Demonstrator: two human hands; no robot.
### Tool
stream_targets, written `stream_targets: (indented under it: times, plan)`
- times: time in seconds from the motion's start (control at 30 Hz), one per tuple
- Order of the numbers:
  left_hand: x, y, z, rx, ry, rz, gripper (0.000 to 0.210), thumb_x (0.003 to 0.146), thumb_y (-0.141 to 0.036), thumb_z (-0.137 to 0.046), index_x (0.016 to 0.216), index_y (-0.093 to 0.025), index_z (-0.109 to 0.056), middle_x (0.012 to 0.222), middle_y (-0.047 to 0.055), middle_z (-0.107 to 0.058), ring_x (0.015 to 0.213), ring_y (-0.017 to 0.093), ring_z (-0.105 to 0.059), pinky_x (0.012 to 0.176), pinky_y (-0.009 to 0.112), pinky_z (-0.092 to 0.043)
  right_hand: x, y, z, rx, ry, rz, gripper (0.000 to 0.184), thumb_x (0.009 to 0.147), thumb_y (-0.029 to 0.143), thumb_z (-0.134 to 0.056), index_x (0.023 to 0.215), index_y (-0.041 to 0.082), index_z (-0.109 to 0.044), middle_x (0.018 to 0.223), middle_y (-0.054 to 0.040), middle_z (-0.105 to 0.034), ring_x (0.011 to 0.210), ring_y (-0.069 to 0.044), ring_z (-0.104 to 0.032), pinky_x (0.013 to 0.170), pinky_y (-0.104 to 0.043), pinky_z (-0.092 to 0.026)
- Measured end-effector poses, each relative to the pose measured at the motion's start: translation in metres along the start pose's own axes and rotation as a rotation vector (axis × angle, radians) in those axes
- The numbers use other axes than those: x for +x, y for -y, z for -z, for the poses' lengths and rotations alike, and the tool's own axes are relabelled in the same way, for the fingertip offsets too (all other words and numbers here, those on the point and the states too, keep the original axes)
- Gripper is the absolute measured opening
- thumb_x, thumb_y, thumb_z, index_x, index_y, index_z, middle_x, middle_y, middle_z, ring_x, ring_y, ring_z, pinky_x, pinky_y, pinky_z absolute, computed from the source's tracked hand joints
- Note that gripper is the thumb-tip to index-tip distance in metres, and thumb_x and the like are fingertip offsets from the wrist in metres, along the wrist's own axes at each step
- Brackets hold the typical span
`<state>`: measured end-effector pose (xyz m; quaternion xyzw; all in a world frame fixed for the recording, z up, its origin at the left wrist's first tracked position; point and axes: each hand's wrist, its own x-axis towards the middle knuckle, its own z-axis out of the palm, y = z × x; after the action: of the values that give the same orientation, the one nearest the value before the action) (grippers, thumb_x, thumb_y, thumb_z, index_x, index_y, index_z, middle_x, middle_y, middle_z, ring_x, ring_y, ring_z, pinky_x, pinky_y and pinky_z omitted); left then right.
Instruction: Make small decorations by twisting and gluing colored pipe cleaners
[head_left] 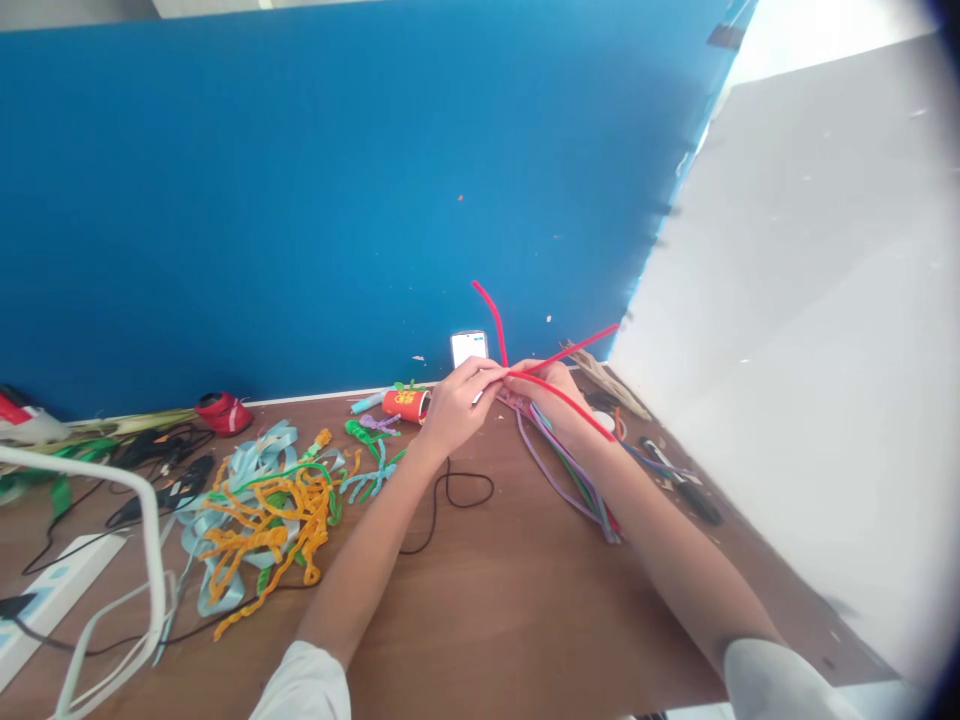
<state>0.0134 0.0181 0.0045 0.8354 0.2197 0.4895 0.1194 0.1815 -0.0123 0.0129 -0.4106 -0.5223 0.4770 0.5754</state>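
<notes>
Both of my hands meet above the middle of the table, their fingertips pinched around red pipe cleaners (571, 398). My left hand (459, 402) grips from the left side, and my right hand (559, 400) from the right. Red fuzzy ends stick out upward, to the upper right, and down across my right hand. Exactly how the strands cross is hidden by the fingers. Beneath my right hand and forearm lies a bundle of purple, green and pink pipe cleaners (559, 470). A lit phone (469, 346) leans against the blue partition behind my left hand.
Orange pipe cleaners (300, 510) and light blue ribbon (259, 450) are heaped at left. A red paper cup (405, 404) lies on its side. A black-handled cutter (694, 492) rests at right. A white power strip (64, 590) and a white curved frame (154, 540) occupy the left edge.
</notes>
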Motion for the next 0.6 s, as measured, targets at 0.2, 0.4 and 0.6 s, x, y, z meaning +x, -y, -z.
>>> stream_targets:
  times: [0.2, 0.4, 0.6]
  plan:
    - [-0.003, 0.007, -0.003, 0.049, 0.001, -0.016, 0.029, 0.098, -0.025, -0.049, 0.116, -0.026, -0.071, 0.113, 0.01, -0.068, 0.103, 0.019, -0.064, 0.087, 0.031, -0.049, -0.002, 0.006, -0.003, -0.011, -0.011, 0.006, 0.016, 0.07, 0.032, -0.077, 0.074, 0.018, -0.069, 0.072, -0.0027, -0.07, 0.062, -0.014, -0.059, 0.057, -0.026, -0.043]
    - [-0.002, 0.007, -0.006, -0.036, -0.06, 0.012, 0.025, 0.098, -0.027, -0.051, 0.109, -0.025, -0.074, 0.105, 0.009, -0.069, 0.099, 0.018, -0.064, 0.086, 0.032, -0.05, -0.006, 0.014, -0.005, -0.054, -0.01, 0.001, 0.014, 0.07, 0.029, -0.075, 0.069, 0.017, -0.067, 0.061, 0.0006, -0.063, 0.058, -0.012, -0.054, 0.055, -0.025, -0.039]
    - [0.001, 0.002, -0.002, -0.133, -0.091, 0.013, 0.019, 0.094, -0.028, -0.059, 0.102, -0.025, -0.075, 0.103, 0.008, -0.07, 0.097, 0.019, -0.065, 0.086, 0.033, -0.051, -0.008, 0.02, -0.001, 0.131, 0.071, -0.125, 0.016, 0.073, 0.028, -0.071, 0.065, 0.016, -0.066, 0.059, 0.0006, -0.06, 0.05, -0.009, -0.048, 0.049, -0.024, -0.034]
